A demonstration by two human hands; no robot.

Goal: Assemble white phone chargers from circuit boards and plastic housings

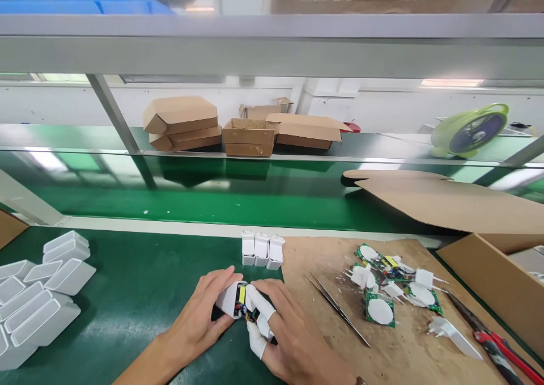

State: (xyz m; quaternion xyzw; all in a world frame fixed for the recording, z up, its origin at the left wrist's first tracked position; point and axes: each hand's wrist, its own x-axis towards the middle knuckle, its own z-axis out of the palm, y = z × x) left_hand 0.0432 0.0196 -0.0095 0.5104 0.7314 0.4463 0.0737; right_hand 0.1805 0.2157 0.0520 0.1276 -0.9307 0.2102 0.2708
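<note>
On the green workbench (148, 294), just left of the brown paper sheet (403, 359), both hands meet at the near middle. The left hand (198, 311) pinches a white charger housing (227, 298); the right hand (293, 328) pinches around the exposed circuit board's (242, 301) right end through white finger cots (262, 303). The step appears to be joining or separating the two; the next move likely calls for steady, straight pressure.

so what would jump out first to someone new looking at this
Probably the lime-green fan at upper right. Then the left hand and right hand at bottom centre, holding a white casing with exposed electronics; after that, the red-handled tool at lower right.
</note>
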